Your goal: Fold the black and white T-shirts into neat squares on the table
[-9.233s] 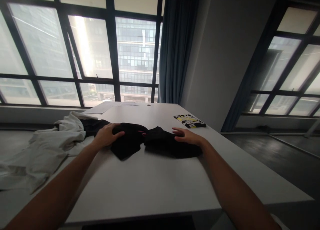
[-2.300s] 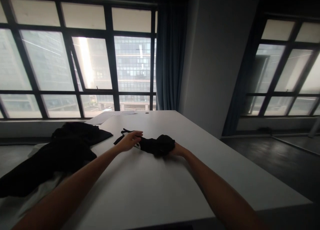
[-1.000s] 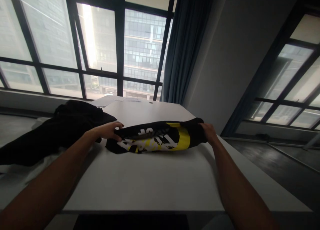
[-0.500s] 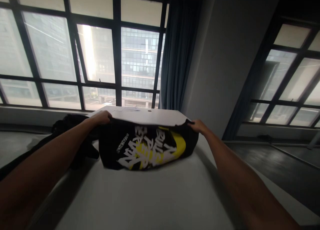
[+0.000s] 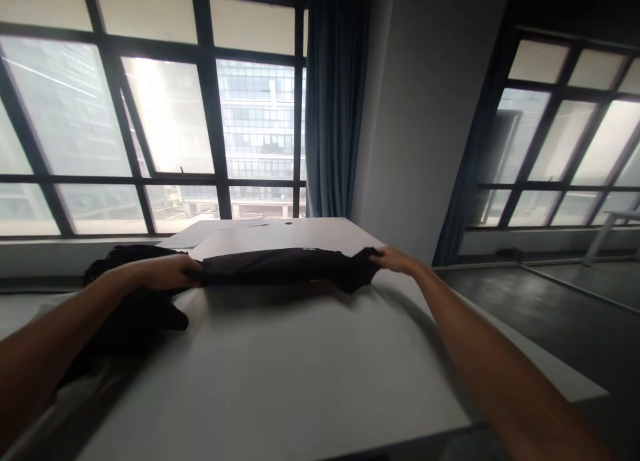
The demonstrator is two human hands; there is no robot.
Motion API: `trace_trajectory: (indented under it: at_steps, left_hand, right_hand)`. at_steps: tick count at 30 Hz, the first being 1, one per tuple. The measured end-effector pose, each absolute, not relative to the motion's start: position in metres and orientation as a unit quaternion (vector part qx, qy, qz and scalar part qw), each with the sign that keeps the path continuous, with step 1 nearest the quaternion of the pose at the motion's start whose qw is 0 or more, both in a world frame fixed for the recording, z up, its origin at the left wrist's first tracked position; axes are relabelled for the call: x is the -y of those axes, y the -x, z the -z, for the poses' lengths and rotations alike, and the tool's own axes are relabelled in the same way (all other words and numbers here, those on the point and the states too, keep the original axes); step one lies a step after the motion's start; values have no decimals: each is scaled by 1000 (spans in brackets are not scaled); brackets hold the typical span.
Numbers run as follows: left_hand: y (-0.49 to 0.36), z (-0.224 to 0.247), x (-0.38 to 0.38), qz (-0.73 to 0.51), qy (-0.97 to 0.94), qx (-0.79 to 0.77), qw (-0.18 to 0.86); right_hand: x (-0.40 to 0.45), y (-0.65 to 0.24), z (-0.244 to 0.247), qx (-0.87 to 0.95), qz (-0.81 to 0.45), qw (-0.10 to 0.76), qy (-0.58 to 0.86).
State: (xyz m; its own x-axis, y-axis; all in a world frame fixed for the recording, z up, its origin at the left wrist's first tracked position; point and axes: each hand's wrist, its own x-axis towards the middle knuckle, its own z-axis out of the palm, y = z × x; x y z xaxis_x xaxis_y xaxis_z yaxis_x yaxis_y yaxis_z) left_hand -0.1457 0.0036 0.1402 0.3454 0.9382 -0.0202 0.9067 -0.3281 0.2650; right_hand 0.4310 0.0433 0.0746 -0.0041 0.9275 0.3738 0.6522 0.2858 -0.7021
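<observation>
Two bare arms reach out over a wide white surface (image 5: pixel 300 381) that runs toward the big windows (image 5: pixel 165 127) on the far side, with a blue curtain (image 5: pixel 330 114) hanging at the corner of the wall. Left of the arms, a heap of dark clothes (image 5: pixel 130 301) lies at the edge of the surface, partly under the left forearm. Between the hands, a black garment (image 5: pixel 280 267) is stretched from left to right as a long, narrow band; it sits low over the far middle of the surface, and I cannot tell for sure if it touches it. The left hand (image 5: pixel 167 272) is closed around the left end of the cloth, and the right hand (image 5: pixel 395 259) pinches the right end, where a loose corner hangs down. Some sheets of paper (image 5: pixel 210 231) lie flat at the far left of the surface.

I think the risk is that one end slips out of a light pinch, so the band falls and loses its shape; the hanging corner could also fold under. The left end is near the heap and may catch on it. No writing or label can be read on the garment from this side.
</observation>
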Motion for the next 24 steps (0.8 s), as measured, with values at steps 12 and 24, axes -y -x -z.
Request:
trace_trajectory:
  at_steps: [12,24]
  left_hand:
    - [97,-45,-28,-87,-837,-531,101]
    - [121,-37,-61,-20,-821,-568,50]
  right_hand:
    - [-35,-400,-43,728,-202,193,626]
    - [-76,-391,-46,727,-81,67,678]
